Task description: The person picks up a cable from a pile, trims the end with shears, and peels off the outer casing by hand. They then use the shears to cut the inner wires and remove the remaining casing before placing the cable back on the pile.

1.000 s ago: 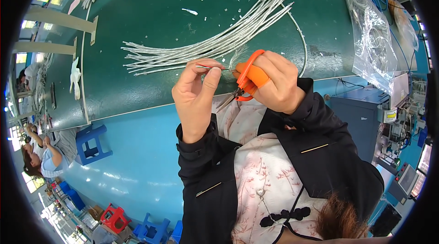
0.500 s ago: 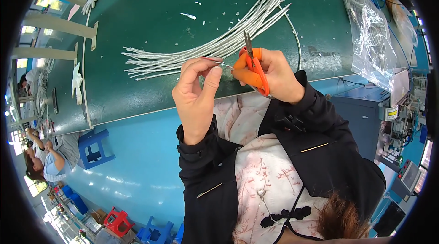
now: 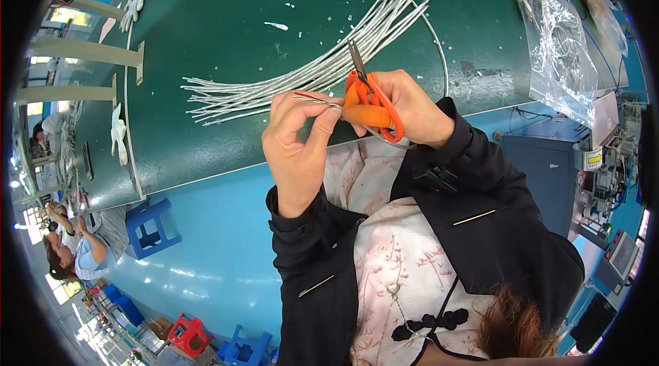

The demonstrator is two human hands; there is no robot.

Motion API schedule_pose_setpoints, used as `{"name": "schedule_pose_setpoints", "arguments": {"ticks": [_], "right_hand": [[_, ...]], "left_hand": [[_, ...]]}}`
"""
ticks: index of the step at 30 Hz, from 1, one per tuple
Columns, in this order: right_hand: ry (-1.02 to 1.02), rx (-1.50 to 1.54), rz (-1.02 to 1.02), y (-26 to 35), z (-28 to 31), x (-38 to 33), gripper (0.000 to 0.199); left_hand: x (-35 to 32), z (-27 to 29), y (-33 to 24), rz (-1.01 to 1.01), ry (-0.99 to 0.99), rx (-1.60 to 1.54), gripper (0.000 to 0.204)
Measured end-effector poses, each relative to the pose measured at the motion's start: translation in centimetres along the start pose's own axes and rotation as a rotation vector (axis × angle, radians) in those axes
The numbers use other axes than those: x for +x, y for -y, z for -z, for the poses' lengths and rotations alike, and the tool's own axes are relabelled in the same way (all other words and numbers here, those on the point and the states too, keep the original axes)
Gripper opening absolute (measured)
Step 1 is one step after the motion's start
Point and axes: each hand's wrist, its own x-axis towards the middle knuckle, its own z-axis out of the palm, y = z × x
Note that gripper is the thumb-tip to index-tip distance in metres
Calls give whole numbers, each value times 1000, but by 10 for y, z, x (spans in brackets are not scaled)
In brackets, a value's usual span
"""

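Note:
Between thumb and fingers, my left hand [image 3: 298, 143] pinches the end of a cable, where thin red and whitish wires [image 3: 316, 99] stick out over the fingers. My right hand [image 3: 415, 109] holds scissors [image 3: 374, 102] with orange handles, their dark blades pointing up and away. Orange covers wrap some of its fingers, and they meet the left fingertips at the cable end. Part of the grey cable [image 3: 395, 144] shows below the right hand. Just beyond both hands, a bundle of silvery braided cables [image 3: 302, 72] lies on the green table [image 3: 226, 16].
White scraps [image 3: 276, 26] are scattered beyond the bundle. Clear plastic bags [image 3: 549, 43] with coiled cable lie at the right. White gloves [image 3: 118, 134] rest near the left edge. A blue stool [image 3: 152, 227] stands on the floor, and another person [image 3: 86, 246] sits at far left.
My hands have drawn together at the cable end. The red and whitish wires now show fanned over my left fingers, and the scissors have shifted slightly left.

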Motion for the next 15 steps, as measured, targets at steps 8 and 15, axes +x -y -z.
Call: {"name": "schedule_pose_setpoints", "arguments": {"ticks": [8, 15], "right_hand": [[-238, -100, 186, -18, -9, 1, 10], [-418, -30, 281, -21, -16, 8, 8]], "left_hand": [[3, -14, -3, -256, -113, 537, 5], [-1, -18, 3, -276, -114, 526, 5]]}}
